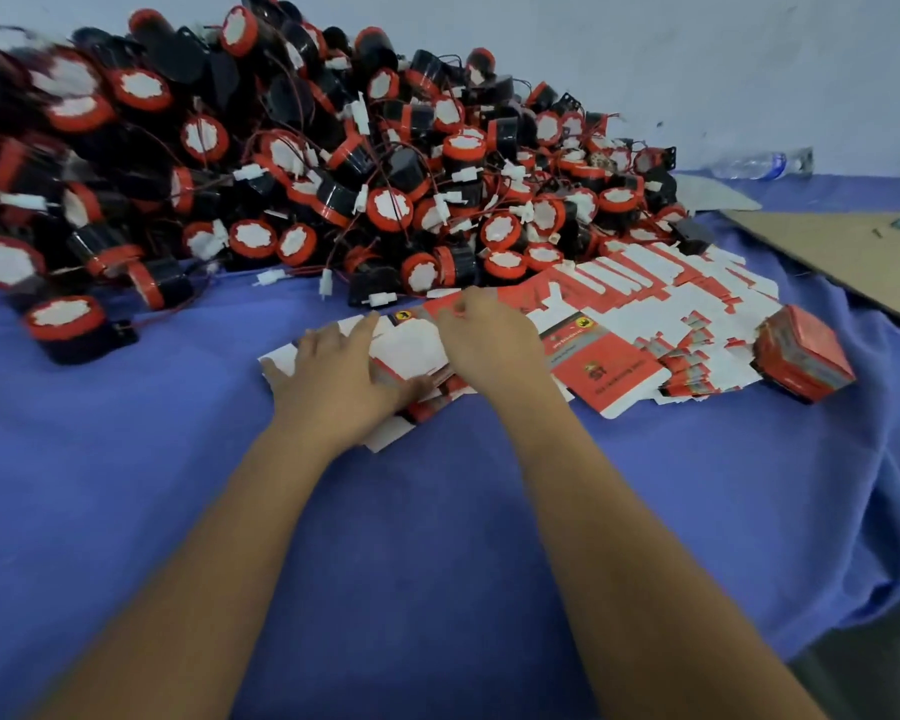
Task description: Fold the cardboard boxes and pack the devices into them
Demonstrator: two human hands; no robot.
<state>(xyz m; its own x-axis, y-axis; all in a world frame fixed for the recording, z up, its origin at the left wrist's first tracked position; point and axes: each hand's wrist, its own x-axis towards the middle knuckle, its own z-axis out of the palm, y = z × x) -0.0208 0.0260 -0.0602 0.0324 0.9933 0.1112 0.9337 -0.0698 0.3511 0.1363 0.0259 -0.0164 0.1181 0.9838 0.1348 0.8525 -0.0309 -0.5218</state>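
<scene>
A heap of black-and-red devices [292,163] with red wires and white plugs covers the far left and middle of the blue cloth [437,537] on the worktop. In front of it, the left hand [333,376] lies flat, fingers spread, on a flat box blank [406,350]. Just beside it, the right hand [489,335] pinches the same blank's upper edge with curled fingers. Further right spreads a fan of flat blanks [661,298], then a folded red box [806,356]. A brown cardboard sheet [842,252] lies far right, a plastic bottle [754,166] beyond it.
</scene>
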